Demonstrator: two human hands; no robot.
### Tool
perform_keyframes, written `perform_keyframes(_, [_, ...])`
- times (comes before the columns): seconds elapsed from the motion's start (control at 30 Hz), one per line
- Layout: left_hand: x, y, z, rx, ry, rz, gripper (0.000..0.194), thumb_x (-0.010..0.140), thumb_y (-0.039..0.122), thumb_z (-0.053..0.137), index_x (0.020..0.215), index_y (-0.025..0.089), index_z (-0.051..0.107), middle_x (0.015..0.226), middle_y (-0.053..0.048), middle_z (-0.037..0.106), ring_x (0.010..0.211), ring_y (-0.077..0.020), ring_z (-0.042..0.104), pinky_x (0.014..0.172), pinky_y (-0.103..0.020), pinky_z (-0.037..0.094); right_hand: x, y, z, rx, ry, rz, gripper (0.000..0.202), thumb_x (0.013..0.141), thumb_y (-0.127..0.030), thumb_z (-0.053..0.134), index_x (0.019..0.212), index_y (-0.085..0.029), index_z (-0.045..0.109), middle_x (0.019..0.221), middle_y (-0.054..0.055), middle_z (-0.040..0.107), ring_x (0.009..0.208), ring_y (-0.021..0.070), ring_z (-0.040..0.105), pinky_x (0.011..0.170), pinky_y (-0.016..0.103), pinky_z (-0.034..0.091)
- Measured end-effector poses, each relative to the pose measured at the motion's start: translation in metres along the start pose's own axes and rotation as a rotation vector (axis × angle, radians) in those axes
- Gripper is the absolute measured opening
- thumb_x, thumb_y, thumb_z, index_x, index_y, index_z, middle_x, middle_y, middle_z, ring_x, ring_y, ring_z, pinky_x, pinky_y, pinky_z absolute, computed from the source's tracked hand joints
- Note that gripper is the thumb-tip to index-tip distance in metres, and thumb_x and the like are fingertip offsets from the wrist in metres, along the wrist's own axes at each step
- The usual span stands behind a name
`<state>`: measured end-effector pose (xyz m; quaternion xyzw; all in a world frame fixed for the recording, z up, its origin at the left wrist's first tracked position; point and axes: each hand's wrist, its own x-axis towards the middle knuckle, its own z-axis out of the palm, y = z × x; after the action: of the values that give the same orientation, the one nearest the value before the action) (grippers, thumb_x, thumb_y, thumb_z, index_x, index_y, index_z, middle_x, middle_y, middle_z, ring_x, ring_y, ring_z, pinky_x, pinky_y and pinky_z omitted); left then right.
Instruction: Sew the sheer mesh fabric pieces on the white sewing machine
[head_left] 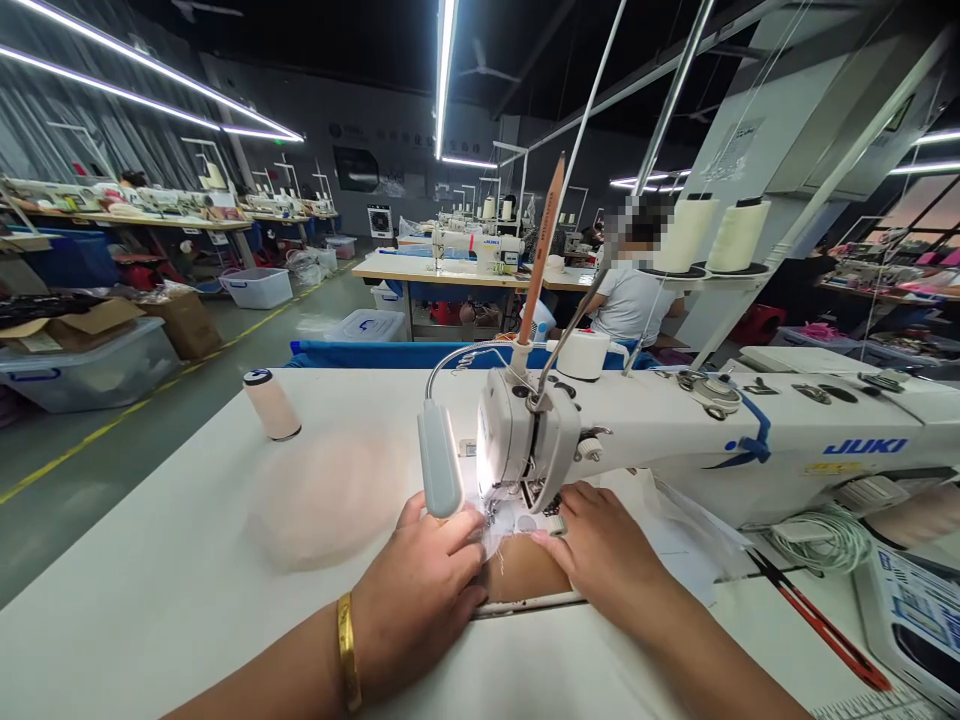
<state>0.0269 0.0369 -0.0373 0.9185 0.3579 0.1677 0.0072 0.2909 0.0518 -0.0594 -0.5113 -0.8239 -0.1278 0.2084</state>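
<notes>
1. White, sheer fabric [499,540] is lying beneath the needle area of my glossy white sewing machine [514,435], its thin edge fraying into loose threads over a smooth brown surface [525,570].
2. My left hand [424,580] is resting at the fabric's left edge, fingers bent and bunched close together; I cannot tell whether they are pinching the cloth or only pressing it. A smooth, polished gold bangle [348,650] is circling that wrist.
3. My right hand [604,540] is lying palm down, partly open, on the other side of the needle area. Its thumb is spreading away from the fingers and pointing towards the fabric; whether the hidden fingertips are touching cloth, I cannot tell.
4. Just above my left fingers, a slim grey lamp with rounded ends [441,460] is hanging from a curved metal neck, and bright light is falling on the needle area.
5. Left of my hands, a soft, rounded heap of gauzy, pale peach material [326,500] is sitting on the smooth white table [150,570], with a tapered peach thread cone [272,405] standing near it.
6. Beyond my right forearm, slender red-handled tweezers [825,620] are lying beside a loosely coiled, pale green cable [821,538].
</notes>
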Motion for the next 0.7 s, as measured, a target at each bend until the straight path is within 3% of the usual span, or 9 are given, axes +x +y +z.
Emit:
perform_keyframes(0.13, [0.000, -0.001, -0.001, 0.012, -0.030, -0.018, 0.008, 0.090, 0.020, 0.062, 0.082, 0.020, 0.061, 0.086, -0.002, 0.065, 0.076, -0.0227, 0.060, 0.087, -0.047, 0.045, -0.004, 0.012, 0.002, -0.107, 0.026, 0.111, 0.019, 0.105, -0.027, 0.055, 0.095, -0.021, 0.070, 0.084, 0.011, 0.071, 0.086, 0.0294, 0.064, 0.078, 0.040, 0.045])
perform_keyframes(0.27, [0.001, 0.001, -0.003, 0.097, -0.051, -0.068, 0.007, 0.089, 0.024, 0.065, 0.084, 0.020, 0.062, 0.084, -0.003, 0.063, 0.071, -0.0229, 0.057, 0.079, -0.046, 0.046, -0.005, -0.006, -0.004, 0.026, 0.051, -0.016, 0.029, 0.104, -0.018, 0.049, 0.081, -0.020, 0.066, 0.078, 0.009, 0.066, 0.076, 0.0249, 0.060, 0.072, 0.037, 0.045])
perform_keyframes(0.4, [0.001, 0.002, -0.002, 0.077, -0.031, -0.028, 0.008, 0.092, 0.022, 0.061, 0.084, 0.018, 0.063, 0.093, -0.006, 0.066, 0.081, -0.0254, 0.061, 0.079, -0.045, 0.047, -0.001, -0.039, -0.012, 0.298, 0.005, -0.253, 0.028, 0.100, -0.010, 0.044, 0.110, -0.022, 0.067, 0.095, 0.008, 0.071, 0.087, 0.0252, 0.062, 0.074, 0.035, 0.050])
perform_keyframes(0.47, [0.001, 0.001, -0.001, 0.026, -0.011, 0.037, 0.012, 0.094, 0.017, 0.056, 0.085, 0.018, 0.063, 0.095, -0.006, 0.068, 0.087, -0.0254, 0.063, 0.083, -0.045, 0.047, 0.001, -0.046, -0.013, 0.370, -0.055, -0.317, 0.034, 0.097, -0.005, 0.042, 0.115, -0.023, 0.065, 0.100, 0.008, 0.072, 0.091, 0.0246, 0.062, 0.077, 0.035, 0.052])
perform_keyframes(0.6, [0.001, -0.002, 0.004, -0.025, 0.038, 0.092, 0.019, 0.097, 0.012, 0.049, 0.087, 0.018, 0.064, 0.088, -0.004, 0.067, 0.087, -0.0238, 0.063, 0.090, -0.046, 0.045, -0.001, -0.043, -0.010, 0.333, -0.157, -0.251, 0.030, 0.089, 0.000, 0.045, 0.095, -0.023, 0.065, 0.090, 0.005, 0.068, 0.081, 0.0235, 0.057, 0.072, 0.035, 0.050])
perform_keyframes(0.7, [-0.001, -0.005, 0.008, -0.011, 0.070, 0.094, 0.021, 0.094, 0.009, 0.049, 0.087, 0.019, 0.065, 0.086, -0.004, 0.066, 0.080, -0.0224, 0.060, 0.087, -0.046, 0.044, -0.004, -0.038, -0.007, 0.300, -0.149, -0.227, 0.030, 0.086, 0.001, 0.047, 0.094, -0.022, 0.065, 0.091, 0.005, 0.068, 0.078, 0.0229, 0.055, 0.069, 0.035, 0.048])
